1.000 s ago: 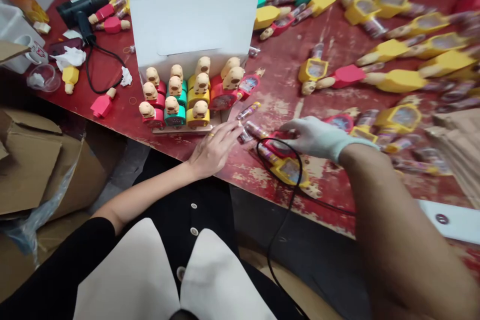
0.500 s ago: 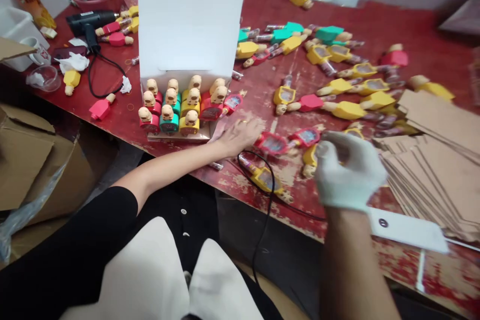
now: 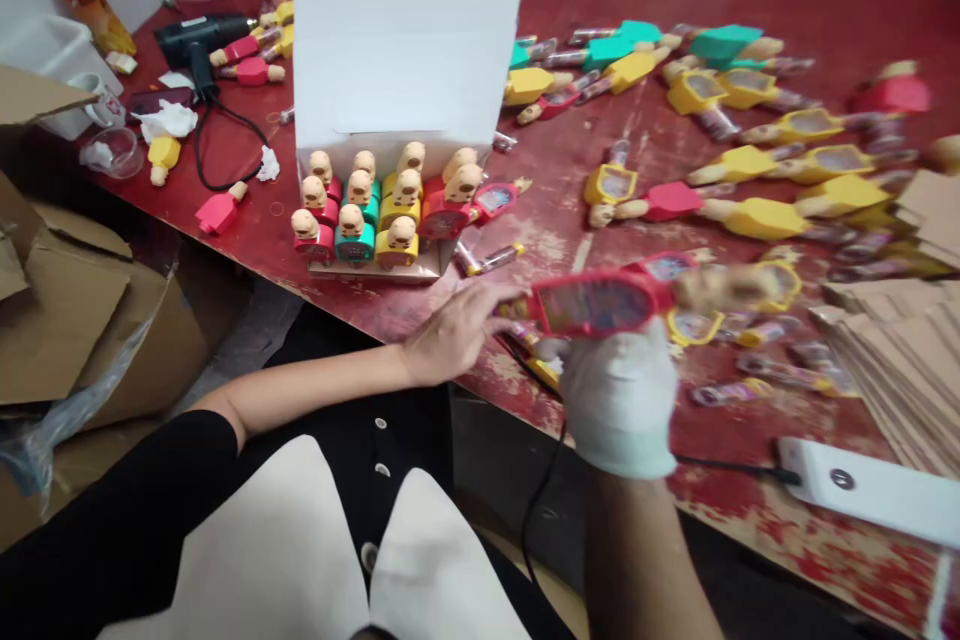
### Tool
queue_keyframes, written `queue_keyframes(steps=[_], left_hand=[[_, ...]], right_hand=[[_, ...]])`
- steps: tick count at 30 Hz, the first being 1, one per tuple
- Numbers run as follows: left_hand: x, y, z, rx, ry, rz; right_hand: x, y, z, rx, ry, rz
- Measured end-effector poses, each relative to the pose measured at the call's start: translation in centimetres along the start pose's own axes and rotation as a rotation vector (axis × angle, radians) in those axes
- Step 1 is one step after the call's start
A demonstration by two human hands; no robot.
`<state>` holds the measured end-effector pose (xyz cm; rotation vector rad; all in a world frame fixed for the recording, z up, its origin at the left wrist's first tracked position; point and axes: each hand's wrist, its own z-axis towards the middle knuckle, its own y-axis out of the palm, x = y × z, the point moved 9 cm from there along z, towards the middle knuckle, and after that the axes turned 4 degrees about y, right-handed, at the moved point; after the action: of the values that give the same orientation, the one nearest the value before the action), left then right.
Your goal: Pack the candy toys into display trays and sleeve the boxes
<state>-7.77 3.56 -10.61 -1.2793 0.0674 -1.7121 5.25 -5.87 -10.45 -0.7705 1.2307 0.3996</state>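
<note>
Above the table (image 3: 840,15), left hand (image 3: 448,335) and gloved right hand (image 3: 621,405) hold a red toy (image 3: 596,303) between fingers.

The gloved right hand (image 3: 621,405) has come in closer to the bare left hand (image 3: 448,338), and a red windowed toy (image 3: 596,305) is now lifted over the glove, its tube end (image 3: 514,308) meeting the left fingertips (image 3: 498,304).
</note>
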Motion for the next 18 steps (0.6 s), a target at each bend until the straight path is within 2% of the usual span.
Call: queue_keyframes(steps=[2, 3, 4, 6, 8, 9, 11, 13, 16, 18], left_hand=[[0.2, 0.8, -2.4, -0.062, 0.019, 0.078], [-0.1, 0.7, -3.4, -0.058, 0.01, 0.126], [-0.8, 0.3, -4.1, -0.029, -0.008, 0.177], [-2.4, -1.2, -5.2, 0.044, -0.047, 0.283], [-4.1, -2.3, -6.0, 0.054, -0.081, 0.381], [-5.0, -2.5, -6.4, 0.03, -0.095, 0.428], [-6.4, -2.4, -6.8, -0.047, -0.1, 0.508], [-7.1, -2.2, -7.1, -0.115, -0.091, 0.575], [-7.5, -1.9, -7.3, -0.18, -0.076, 0.622], [-7.6, -1.8, -7.4, -0.209, -0.074, 0.621]], right_hand=[[-1.7, -0.5, 0.1, 0.032, 0.006, -0.061], [-2.4, -0.1, 0.2, 0.017, 0.011, -0.09], [-3.0, 0.3, 0.4, 0.013, 0.003, -0.108], [-4.3, 0.8, 0.8, 0.091, -0.07, -0.131], [-5.4, 1.5, 1.4, 0.186, -0.193, -0.118], [-5.6, 2.3, 1.8, 0.181, -0.24, -0.111], [-5.5, 4.7, 2.9, 0.059, -0.265, -0.143], [-5.1, 6.8, 4.1, -0.08, -0.23, -0.243], [-5.0, 8.2, 5.6, -0.241, -0.178, -0.414], [-5.6, 8.9, 6.4, -0.331, -0.207, -0.498]])
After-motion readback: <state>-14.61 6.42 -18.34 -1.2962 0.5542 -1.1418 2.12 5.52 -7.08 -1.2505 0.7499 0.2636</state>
